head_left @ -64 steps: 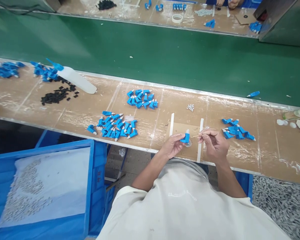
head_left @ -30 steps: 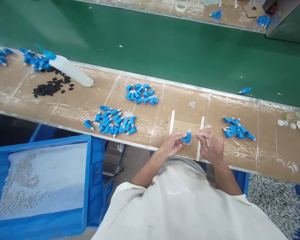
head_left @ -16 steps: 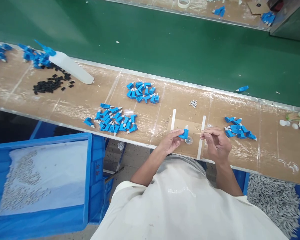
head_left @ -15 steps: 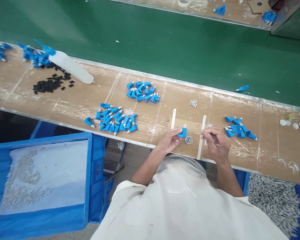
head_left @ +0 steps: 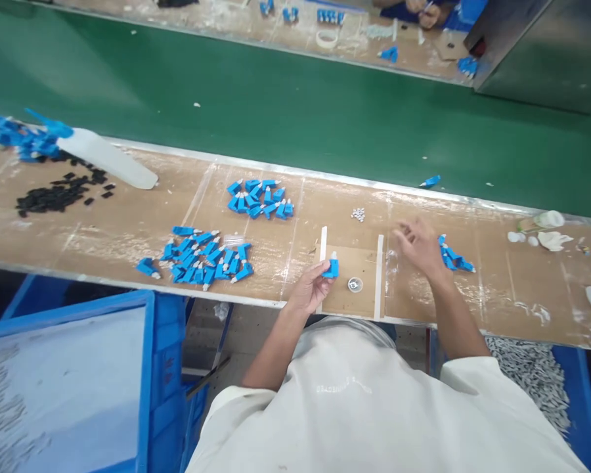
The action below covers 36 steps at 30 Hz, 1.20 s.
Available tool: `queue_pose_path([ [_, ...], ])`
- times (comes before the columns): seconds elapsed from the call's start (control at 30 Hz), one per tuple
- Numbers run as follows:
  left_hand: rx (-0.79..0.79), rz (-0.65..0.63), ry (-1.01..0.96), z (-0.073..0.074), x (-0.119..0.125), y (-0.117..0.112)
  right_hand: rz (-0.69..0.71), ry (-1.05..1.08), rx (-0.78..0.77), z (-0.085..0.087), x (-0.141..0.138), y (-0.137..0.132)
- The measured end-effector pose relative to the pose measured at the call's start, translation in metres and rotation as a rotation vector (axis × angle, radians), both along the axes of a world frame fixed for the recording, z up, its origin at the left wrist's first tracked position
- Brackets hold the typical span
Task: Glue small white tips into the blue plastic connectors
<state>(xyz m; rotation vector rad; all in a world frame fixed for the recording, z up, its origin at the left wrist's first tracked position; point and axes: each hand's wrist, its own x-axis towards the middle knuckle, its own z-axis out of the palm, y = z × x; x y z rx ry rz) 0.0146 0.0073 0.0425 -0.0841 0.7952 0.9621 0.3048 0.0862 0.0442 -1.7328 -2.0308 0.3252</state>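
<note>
My left hand (head_left: 309, 288) pinches a small blue plastic part with a whitish tip (head_left: 331, 269), held upright over the cardboard work mat (head_left: 347, 256). Just right of that part, a small round clear dish (head_left: 355, 284) rests on the mat. My right hand (head_left: 417, 244) is over the table to the right of the mat, its fingers smeared by motion; whether it holds anything does not show. Beside it lies a small group of blue parts (head_left: 456, 258), partly hidden by the hand. A little pile of tiny whitish pieces (head_left: 358, 215) sits behind the mat.
Blue parts lie in two clusters (head_left: 260, 199) (head_left: 207, 256) to the left. Further left are black pieces (head_left: 54, 196) and a white bottle (head_left: 108, 157). Blue bins (head_left: 145, 381) flank my body. Across the green belt (head_left: 276, 98), another person's hands (head_left: 426, 12) work.
My right hand has moved away from the dish toward the back, and the thin stick it held no longer shows. My left hand still holds the blue part, now more upright. The view has shifted.
</note>
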Motion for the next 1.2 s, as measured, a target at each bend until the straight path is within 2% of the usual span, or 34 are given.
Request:
queue_pose_path([
  [0.07, 0.027, -0.007, -0.008, -0.001, 0.0, -0.001, -0.149, -0.146, 0.003, 0.008, 0.032, 0.05],
  [0.13, 0.057, -0.008, -0.017, -0.001, 0.001, -0.002, -0.228, -0.2, 0.015, 0.014, 0.055, 0.095],
  [0.23, 0.088, 0.02, -0.017, 0.0, 0.002, -0.004, -0.194, -0.184, 0.056, 0.017, 0.071, 0.141],
  [0.33, 0.099, 0.049, -0.009, 0.001, 0.002, -0.007, -0.087, -0.149, 0.1, 0.014, 0.078, 0.162],
  [0.43, 0.093, 0.057, 0.0, 0.0, -0.001, -0.009, -0.01, -0.141, 0.112, 0.011, 0.084, 0.164],
  [0.5, 0.09, 0.054, 0.005, -0.001, -0.003, -0.01, 0.047, -0.15, 0.086, 0.007, 0.087, 0.157],
  [0.7, 0.097, -0.005, -0.002, -0.001, -0.001, -0.005, 0.279, -0.198, -0.089, -0.009, 0.075, 0.101],
  [0.8, 0.11, -0.02, -0.007, 0.0, 0.002, -0.004, 0.335, -0.21, -0.108, -0.005, 0.055, 0.086],
  [0.97, 0.113, 0.014, -0.014, 0.002, 0.003, -0.01, 0.355, -0.207, -0.064, 0.005, -0.005, 0.098],
  [1.07, 0.12, 0.036, -0.017, 0.002, 0.0, -0.014, 0.421, -0.246, -0.093, 0.002, -0.035, 0.107],
  [1.2, 0.129, 0.055, -0.019, 0.002, -0.004, -0.018, 0.455, -0.304, -0.124, -0.008, -0.047, 0.11],
])
